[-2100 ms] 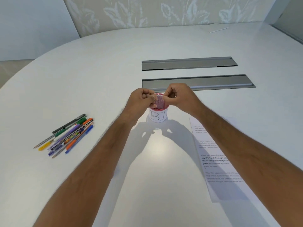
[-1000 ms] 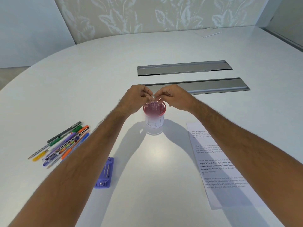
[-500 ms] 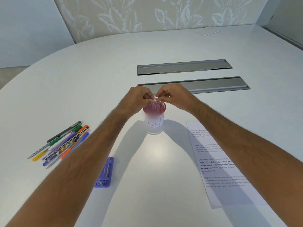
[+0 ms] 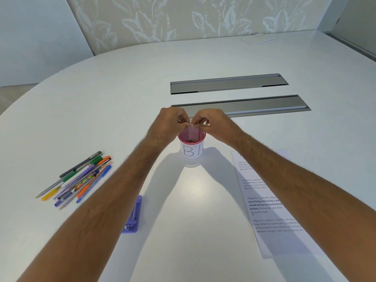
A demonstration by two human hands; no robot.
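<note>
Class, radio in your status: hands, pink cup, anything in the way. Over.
Left hand and right hand pinch one small item above pink mesh cup. Cup upright on table. Nothing between; pens lie well left.

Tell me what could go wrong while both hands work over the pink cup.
The tiny piece pinched between left hand and right hand hangs near the far rim of the pink mesh cup; a slip could drop it onto the white table. Either wrist might also tip the cup.

The cup [image 4: 191, 135] is pink mesh with a white label [image 4: 192, 153], the tool [image 4: 133, 215] purple, the wall [image 4: 183, 17] leaf-patterned.
</note>
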